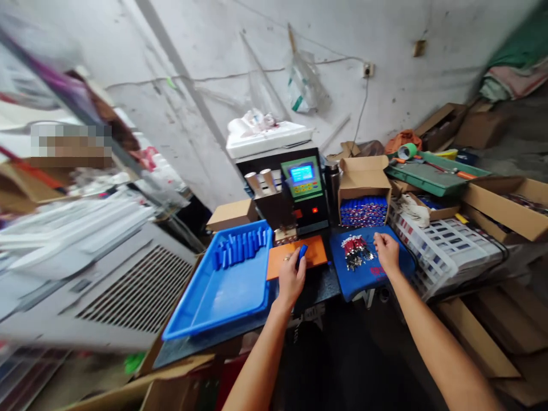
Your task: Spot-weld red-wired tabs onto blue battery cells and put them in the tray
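Gripping a small blue cylindrical cell (302, 252) between thumb and fingertips, the left hand (291, 278) sits at the near edge of a flat orange rectangular pad (319, 254); the cell stands tilted above that pad, directly in front of a black bench machine with a green control panel and lit blue screen (302, 184). The left fingers are closed together on the lower end of the cell. The right hand (387, 252) rests palm down on a blue fabric mat (368, 278), its fingers curled loosely, fingertips just beside a pile of small red-and-silver metal tabs (354, 252); whether they pinch a tab cannot be determined. Left of the orange pad lies a shallow blue plastic tray (226, 299), with a row of upright blue cells (240, 249) along its far edge. Behind the mat stands an open brown cardboard box (363, 169) filled with stacked blue cells (363, 211). A white slatted plastic crate (449, 240) lies to the right of the mat. Pad, tray and mat all rest on a dark worktop (319, 289).
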Tool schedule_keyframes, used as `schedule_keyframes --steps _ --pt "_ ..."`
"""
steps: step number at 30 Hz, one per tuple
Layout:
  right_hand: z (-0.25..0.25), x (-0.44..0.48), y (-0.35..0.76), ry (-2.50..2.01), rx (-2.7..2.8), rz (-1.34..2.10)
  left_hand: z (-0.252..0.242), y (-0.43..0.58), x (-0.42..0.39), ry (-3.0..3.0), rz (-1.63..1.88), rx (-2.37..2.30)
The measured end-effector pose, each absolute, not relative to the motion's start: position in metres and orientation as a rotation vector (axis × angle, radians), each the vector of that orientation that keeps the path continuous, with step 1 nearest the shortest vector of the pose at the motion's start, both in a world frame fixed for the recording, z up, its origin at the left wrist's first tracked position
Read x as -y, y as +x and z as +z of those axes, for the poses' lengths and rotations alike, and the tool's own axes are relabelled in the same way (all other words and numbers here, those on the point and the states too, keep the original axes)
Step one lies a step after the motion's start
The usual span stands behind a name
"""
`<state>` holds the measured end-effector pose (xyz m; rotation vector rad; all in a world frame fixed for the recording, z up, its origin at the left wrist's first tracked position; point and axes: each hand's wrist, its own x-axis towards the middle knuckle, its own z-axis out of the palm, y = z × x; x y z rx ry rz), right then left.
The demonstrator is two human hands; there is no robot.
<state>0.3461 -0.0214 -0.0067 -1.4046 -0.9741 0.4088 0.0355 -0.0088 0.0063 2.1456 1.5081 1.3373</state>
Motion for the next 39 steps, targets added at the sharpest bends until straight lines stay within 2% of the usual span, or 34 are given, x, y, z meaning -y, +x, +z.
schedule_keyframes --steps 5,10,17,23,32,39 --pt "-0.036 0.038 0.393 -1.5 0.855 0.304 0.033 0.098 -0.015 2.333 1.329 -1.325" --pt "-0.039 0.042 0.387 -1.515 0.977 0.256 0.061 0.182 -0.08 2.497 1.29 -1.227" --pt "-0.036 0.042 0.387 -1.499 0.978 0.265 0.06 0.256 -0.152 2.728 1.028 -1.322" --pt "-0.036 0.041 0.388 -1.486 0.99 0.265 0.049 0.257 -0.16 2.87 0.713 -1.251" --pt "-0.037 0.042 0.387 -1.501 0.999 0.242 0.036 0.249 -0.161 2.764 0.907 -1.098" --pt "-0.038 0.041 0.384 -1.527 1.056 0.214 0.038 0.261 -0.163 2.601 0.966 -1.219"
